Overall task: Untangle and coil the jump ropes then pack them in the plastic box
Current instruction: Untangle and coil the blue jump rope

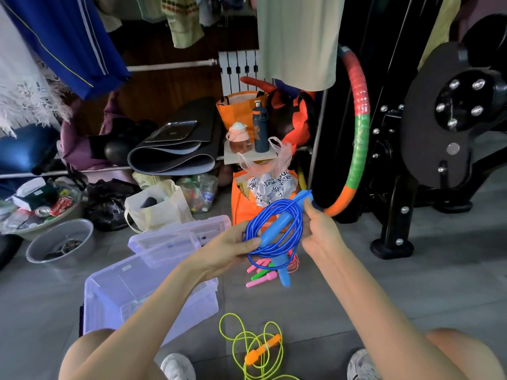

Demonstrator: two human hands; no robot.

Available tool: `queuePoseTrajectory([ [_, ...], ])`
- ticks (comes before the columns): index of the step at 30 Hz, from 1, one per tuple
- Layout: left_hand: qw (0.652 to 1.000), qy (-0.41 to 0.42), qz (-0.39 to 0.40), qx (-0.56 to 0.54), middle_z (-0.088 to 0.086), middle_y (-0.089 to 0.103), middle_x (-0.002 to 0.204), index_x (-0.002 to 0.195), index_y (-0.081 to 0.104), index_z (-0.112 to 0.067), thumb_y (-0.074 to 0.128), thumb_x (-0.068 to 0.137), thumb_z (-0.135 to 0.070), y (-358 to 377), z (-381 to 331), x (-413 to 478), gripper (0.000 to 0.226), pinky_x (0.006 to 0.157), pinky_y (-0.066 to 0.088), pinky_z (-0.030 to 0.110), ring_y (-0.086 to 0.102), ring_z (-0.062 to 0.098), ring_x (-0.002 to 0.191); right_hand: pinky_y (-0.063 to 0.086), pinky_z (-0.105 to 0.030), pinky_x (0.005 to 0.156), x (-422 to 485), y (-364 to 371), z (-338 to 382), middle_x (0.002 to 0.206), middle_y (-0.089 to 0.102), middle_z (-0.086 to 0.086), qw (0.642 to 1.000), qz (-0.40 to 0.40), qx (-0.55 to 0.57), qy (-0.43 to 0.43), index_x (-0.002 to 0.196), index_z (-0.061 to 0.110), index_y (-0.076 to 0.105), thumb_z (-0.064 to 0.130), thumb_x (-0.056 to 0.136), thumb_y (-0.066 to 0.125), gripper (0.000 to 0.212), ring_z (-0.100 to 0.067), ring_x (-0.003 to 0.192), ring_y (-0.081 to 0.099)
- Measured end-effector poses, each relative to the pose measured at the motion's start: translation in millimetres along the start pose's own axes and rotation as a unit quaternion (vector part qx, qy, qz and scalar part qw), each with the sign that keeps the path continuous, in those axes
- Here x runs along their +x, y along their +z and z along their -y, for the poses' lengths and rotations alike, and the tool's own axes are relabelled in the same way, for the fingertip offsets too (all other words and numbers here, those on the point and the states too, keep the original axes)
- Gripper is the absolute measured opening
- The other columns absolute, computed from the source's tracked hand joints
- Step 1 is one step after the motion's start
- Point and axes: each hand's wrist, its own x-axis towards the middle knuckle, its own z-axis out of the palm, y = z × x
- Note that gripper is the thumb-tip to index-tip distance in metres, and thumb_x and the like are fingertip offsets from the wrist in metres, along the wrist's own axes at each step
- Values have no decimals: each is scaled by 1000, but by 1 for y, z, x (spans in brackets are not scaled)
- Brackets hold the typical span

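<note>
While pinching the coiled blue jump rope [274, 230] with left hand [233, 248] and right hand [319, 229], keep loops snug, handles tucked.

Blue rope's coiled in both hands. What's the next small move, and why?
Probably carry the blue rope left and down into the plastic box: the left hand and right hand hold it gathered in loops, and the box stands open under the left forearm.

A plastic box [115, 292], its lid [170, 239], a yellow jump rope [263, 348] and pink handles [258, 282] are laid on the tiled floor [411, 283].
</note>
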Motion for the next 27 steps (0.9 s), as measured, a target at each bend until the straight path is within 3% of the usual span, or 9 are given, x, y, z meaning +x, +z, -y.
queuePoseTrajectory([
  [4,998,28,18,55,-14,66,87,103,54,-11,55,91,-11,-5,-5,-1,12,84,49,22,61,5,92,55,-35,62,-3,-2,3,58,66,-11,997,-8,2,81,88,2,58,25,100,40,32,-20,53,65],
  [6,994,30,-16,103,-11,66,85,100,53,-9,51,94,-7,-6,-5,2,7,85,49,21,62,5,93,53,-28,54,-6,-2,5,53,62,-10,993,15,3,116,84,2,57,24,100,38,33,-19,46,61],
  [11,974,18,-127,186,-2,60,85,94,51,-20,52,95,-17,-6,-1,12,3,88,53,40,61,10,82,58,-39,55,-8,-2,8,97,71,-18,974,104,-138,146,105,9,66,34,97,42,36,-31,77,71],
  [14,959,16,-187,213,-2,61,75,89,50,-15,53,94,-17,-3,-4,18,6,82,51,49,60,18,74,55,-39,74,-6,-3,7,117,64,-18,975,127,-140,115,123,16,59,46,93,40,46,-34,103,64],
  [17,939,29,-232,251,7,60,73,82,49,-11,54,92,-17,2,-11,26,13,75,49,50,58,26,68,49,-46,93,-12,-2,0,113,65,-15,969,180,-164,46,121,14,59,42,79,65,51,-32,104,62],
  [19,935,42,-249,251,3,56,68,77,47,-12,55,92,-15,8,-15,30,17,66,47,43,53,21,62,53,-35,85,-14,-1,-6,109,67,-11,947,170,-269,-39,117,13,57,16,69,79,52,-24,97,64],
  [22,941,32,-258,217,-3,62,61,75,48,-12,55,90,-12,9,-23,30,16,65,43,33,53,16,60,56,-31,73,-17,-2,-15,104,64,-14,930,119,-334,-94,113,11,54,-20,62,69,62,-20,88,66],
  [24,945,27,-265,187,-3,66,61,78,51,-10,54,89,-12,5,-27,30,12,72,43,35,54,19,67,56,-30,73,-16,-4,-17,96,65,-10,935,95,-328,-101,112,9,55,-22,64,63,58,-21,90,65],
  [27,959,29,-248,132,-4,63,61,79,50,-8,52,91,-11,4,-29,32,13,67,40,30,52,13,63,52,-40,87,-16,-3,-17,97,69,-6,965,116,-229,-53,113,11,60,1,73,69,42,-26,100,65],
])
